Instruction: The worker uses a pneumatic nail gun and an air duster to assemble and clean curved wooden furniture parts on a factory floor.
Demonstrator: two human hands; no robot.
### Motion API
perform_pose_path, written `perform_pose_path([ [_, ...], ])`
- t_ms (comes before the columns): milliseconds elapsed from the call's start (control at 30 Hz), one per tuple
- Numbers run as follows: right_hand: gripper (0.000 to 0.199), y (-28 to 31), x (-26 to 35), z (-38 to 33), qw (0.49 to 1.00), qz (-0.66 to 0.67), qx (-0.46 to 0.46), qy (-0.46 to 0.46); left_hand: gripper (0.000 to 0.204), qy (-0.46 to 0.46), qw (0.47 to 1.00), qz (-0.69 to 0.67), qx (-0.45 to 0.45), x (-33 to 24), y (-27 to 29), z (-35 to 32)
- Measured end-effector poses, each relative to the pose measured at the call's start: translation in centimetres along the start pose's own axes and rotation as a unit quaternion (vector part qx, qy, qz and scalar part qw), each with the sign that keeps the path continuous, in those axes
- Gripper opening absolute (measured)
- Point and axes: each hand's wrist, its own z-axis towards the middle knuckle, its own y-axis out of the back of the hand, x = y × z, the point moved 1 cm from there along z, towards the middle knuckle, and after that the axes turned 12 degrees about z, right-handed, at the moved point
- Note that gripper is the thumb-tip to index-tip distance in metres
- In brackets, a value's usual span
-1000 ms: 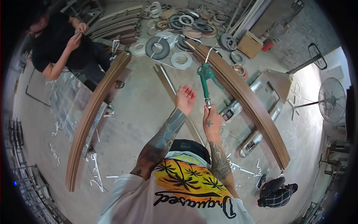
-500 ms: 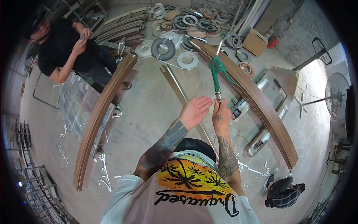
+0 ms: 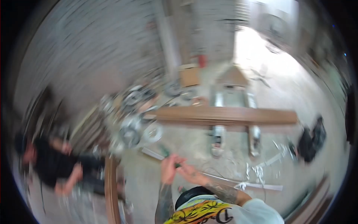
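Motion blurs the view. My left hand (image 3: 169, 168) and my right hand (image 3: 191, 174) are close together in front of my body. Between them runs a green tool (image 3: 164, 151), apparently an air blow gun, pointing up and to the left. My left hand appears closed round its green body. The fingers of my right hand close on its rear end by the left palm. The tool's thin tip is too smeared to make out. Under it, a long pale strip (image 3: 152, 153) lies on the floor.
A bundle of brown boards (image 3: 223, 115) rests across the forks of a pallet jack (image 3: 232, 77). Another brown bundle (image 3: 110, 190) stands at left, beside a person in black (image 3: 56, 162). Another person (image 3: 312, 140) crouches at right. Rolls of banding (image 3: 136, 130) lie behind.
My view has swung to the right, so the boards and pallet jack now lie ahead. My left hand, open with fingers stretched before, has come onto the green tool beside my right.
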Motion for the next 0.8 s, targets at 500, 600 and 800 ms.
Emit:
perform_pose_path([
  [500,0.03,1.0,2.4,1.7,0.985,0.018,-0.081,0.152,0.041,-0.046,0.985,-0.073,-0.146,-3.7,-4.9,2.8],
  [600,0.03,1.1,1.9,1.7,0.987,0.007,-0.069,0.147,0.041,-0.045,0.982,-0.094,-0.158,-3.2,-4.9,2.9],
  [800,0.03,0.3,1.4,1.0,0.994,-0.04,-0.068,0.072,0.042,-0.028,0.984,-0.065,-0.163,-1.5,-3.4,2.5],
])
